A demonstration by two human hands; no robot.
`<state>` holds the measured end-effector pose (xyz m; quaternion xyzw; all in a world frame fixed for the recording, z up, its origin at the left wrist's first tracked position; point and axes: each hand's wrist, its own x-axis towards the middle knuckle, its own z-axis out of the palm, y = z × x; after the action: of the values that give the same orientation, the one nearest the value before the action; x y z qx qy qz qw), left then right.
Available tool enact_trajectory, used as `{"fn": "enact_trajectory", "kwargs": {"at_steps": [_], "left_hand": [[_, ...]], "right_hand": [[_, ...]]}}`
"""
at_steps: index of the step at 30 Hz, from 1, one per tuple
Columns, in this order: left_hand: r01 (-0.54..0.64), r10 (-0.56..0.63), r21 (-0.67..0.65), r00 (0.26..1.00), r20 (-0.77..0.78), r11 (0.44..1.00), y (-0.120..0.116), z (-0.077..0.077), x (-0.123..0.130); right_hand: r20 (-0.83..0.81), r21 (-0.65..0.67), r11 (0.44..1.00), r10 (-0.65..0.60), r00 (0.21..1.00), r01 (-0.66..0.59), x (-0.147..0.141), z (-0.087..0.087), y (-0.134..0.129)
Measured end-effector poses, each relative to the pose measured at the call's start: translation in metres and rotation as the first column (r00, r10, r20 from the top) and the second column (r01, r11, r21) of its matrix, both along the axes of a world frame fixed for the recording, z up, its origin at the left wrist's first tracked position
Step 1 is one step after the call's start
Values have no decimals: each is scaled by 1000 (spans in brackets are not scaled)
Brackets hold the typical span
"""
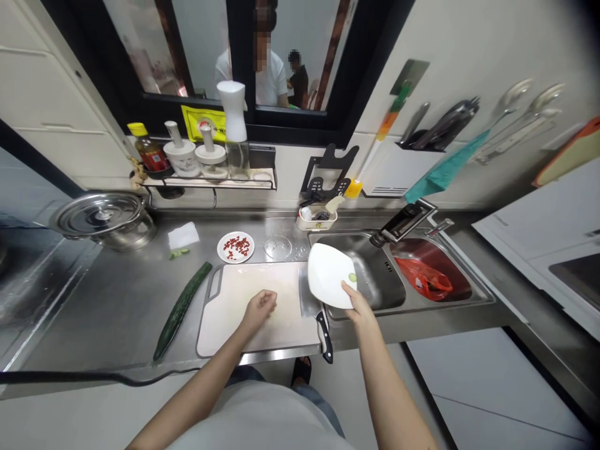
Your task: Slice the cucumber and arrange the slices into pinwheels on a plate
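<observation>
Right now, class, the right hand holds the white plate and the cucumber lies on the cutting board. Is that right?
Not quite: the head view shows the cucumber lying on the steel countertop, left of the cutting board. The right hand holds the white plate.

a kitchen, by its sink (382, 284), lidded pot (112, 222) and chopping board (229, 300)

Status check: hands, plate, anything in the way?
Left hand curled over cutting board; right hand gripping white plate by its edge. Green slice on plate. Knife at board's right side, partly hidden by plate.
</observation>
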<state>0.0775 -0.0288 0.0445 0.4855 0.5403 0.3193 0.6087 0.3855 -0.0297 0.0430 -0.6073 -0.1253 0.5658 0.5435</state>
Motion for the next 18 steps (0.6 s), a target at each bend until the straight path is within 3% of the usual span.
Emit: {"fn": "enact_trajectory", "kwargs": {"at_steps": [4, 7, 13, 18], "left_hand": [[-5, 46, -166, 969, 242, 986, 31, 11, 25], [32, 29, -195, 953, 302, 980, 43, 16, 37], [-24, 56, -106, 950, 307, 994, 36, 13, 57], [-24, 66, -136, 946, 317, 990, 34, 10, 62]], "right_hand": [[-14, -6, 997, 75, 997, -75, -31, -1, 34], [-10, -28, 990, 137, 991, -137, -40, -6, 44], [152, -174, 982, 95, 984, -68, -32, -20, 44], [137, -110, 991, 93, 986, -79, -24, -29, 38]]}}
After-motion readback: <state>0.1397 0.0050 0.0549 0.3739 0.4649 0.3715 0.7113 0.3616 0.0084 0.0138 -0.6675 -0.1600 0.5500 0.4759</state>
